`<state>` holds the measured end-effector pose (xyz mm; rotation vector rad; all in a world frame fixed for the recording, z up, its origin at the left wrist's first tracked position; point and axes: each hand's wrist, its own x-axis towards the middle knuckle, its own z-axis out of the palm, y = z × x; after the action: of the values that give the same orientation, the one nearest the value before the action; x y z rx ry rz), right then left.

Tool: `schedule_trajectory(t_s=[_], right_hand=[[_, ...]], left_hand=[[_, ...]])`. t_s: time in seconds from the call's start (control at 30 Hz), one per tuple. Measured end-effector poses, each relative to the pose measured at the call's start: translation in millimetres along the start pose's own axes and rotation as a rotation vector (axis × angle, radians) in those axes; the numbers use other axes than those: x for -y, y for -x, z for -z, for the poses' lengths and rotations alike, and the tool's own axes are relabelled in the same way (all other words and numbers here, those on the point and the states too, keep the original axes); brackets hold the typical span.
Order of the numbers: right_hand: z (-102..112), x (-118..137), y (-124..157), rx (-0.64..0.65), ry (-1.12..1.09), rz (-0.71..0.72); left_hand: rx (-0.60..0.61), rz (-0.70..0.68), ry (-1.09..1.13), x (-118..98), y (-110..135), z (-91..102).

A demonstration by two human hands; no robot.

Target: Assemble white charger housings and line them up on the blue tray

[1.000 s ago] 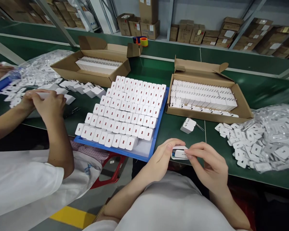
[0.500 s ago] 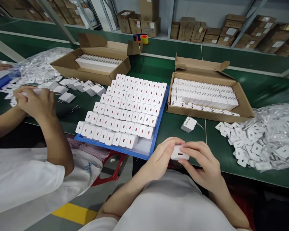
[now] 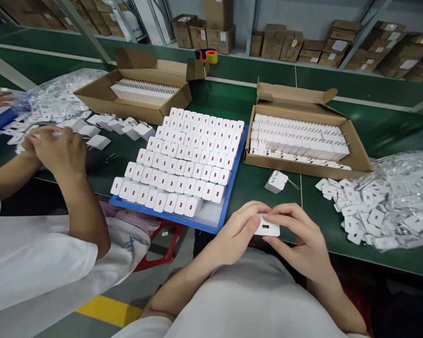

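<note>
Close in front of my body, both hands are on a white USB charger (image 3: pixel 272 229), its face with a dark port slot turned up toward me. My left hand (image 3: pixel 237 231) is closed round its left side, thumb against the face. On the right, my right hand (image 3: pixel 301 237) pinches it, fingertips at the upper edge and thumb below. Another white charger (image 3: pixel 275 182) lies just beyond on the green table, beside a thin pair of metal pins or a tool (image 3: pixel 293 184). Left of my hands, a blue tray (image 3: pixel 216 218) carries rows of white chargers (image 3: pixel 181 168) with reddish ports.
An open carton (image 3: pixel 303 171) of chargers stands behind my right hand. Loose white cover plates (image 3: pixel 364 211) spill from a clear bag at right. A co-worker's hands (image 3: pixel 58 152) hold a white piece at left, near another carton (image 3: pixel 134 105). Boxes (image 3: pixel 220 40) line the back shelf.
The charger between my hands has shifted slightly right, and its port slot looks darker than before. My right fingers have moved a little along it. The co-worker's hands have shifted slightly.
</note>
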<state>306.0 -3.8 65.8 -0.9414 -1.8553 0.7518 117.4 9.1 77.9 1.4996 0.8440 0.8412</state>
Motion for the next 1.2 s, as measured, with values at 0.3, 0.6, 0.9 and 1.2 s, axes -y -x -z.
schedule_trajectory(t_s=[0.3,0.6,0.9,1.2], right_hand=[[-8.3,-2.3,3.7,-0.093,-0.136,-0.08],[-11.8,-4.5,4.4,-0.123,0.039,0.095],[-15.9,-7.7,4.8,-0.128,-0.374,-0.325],[-20.1,-8.0,1.2,-0.094,-0.677,-0.417]], left_hand=[[0.019,0.012,0.027,0.2,-0.3,0.0],[-0.027,0.006,0.05,0.5,-0.4,-1.7],[-0.156,-0.031,-0.093,1.7,3.1,-5.8],[-0.131,-0.174,-0.173,1.9,2.4,-3.0]])
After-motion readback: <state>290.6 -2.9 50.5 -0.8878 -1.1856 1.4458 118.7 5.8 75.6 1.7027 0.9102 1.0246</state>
